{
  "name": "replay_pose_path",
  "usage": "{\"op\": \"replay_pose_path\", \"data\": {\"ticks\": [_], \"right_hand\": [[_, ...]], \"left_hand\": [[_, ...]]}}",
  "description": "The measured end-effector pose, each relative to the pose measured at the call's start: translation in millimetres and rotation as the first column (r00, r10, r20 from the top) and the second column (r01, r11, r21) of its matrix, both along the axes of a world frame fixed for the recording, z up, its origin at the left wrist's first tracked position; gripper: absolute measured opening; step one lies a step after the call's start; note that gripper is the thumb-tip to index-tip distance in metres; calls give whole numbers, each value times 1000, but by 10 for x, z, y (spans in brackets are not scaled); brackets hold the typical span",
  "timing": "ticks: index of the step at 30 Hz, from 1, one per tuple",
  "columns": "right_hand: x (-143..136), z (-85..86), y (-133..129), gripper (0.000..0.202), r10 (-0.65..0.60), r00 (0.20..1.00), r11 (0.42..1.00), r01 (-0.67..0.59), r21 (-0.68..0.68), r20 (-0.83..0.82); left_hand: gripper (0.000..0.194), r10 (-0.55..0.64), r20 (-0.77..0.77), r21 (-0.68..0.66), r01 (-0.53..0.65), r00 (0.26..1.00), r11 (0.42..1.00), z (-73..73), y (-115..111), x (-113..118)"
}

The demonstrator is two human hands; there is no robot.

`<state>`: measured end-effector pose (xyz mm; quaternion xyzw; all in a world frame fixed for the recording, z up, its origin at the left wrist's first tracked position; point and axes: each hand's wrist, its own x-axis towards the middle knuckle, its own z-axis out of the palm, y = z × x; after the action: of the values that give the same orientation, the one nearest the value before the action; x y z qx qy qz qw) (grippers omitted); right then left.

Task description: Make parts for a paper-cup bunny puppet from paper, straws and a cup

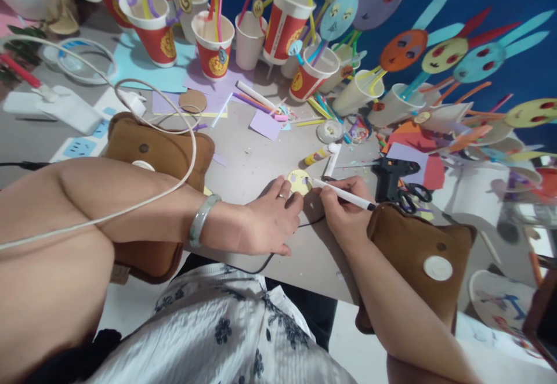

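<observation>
Under the right hand's (343, 210) pen tip, yellow disc (298, 181).

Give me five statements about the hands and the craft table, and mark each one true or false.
1. The right hand holds a white pen. True.
2. The left hand presses on a yellow paper disc. True.
3. The pen tip touches a red cup. False: it rests on the yellow disc.
4. The black glue gun lies on the table beyond the right hand. True.
5. The left wrist is bare. False: it wears a pale bangle.
</observation>
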<state>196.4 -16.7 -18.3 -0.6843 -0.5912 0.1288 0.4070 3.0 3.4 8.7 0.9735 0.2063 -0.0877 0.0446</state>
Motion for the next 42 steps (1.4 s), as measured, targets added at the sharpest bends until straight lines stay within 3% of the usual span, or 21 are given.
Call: {"op": "replay_pose_path", "data": {"ticks": [5,14,25,42], "right_hand": [[3,-10,1,10,-20,1000,1000,20,1,1],[10,15,-11,9,-3,1000,1000,3,16,-27],[19,-20,-8,10,-16,1000,1000,16,2,-18],[63,-69,14,9,14,996,998,-9,62,-88]], "left_hand": [[74,-8,30,30,7,1000,1000,-53,-6,-8],[72,-7,-36,-25,6,999,1000,55,10,5],[74,-8,34,38,7,999,999,-27,-11,-28],[71,-48,-35,23,48,998,999,115,16,-44]]}}
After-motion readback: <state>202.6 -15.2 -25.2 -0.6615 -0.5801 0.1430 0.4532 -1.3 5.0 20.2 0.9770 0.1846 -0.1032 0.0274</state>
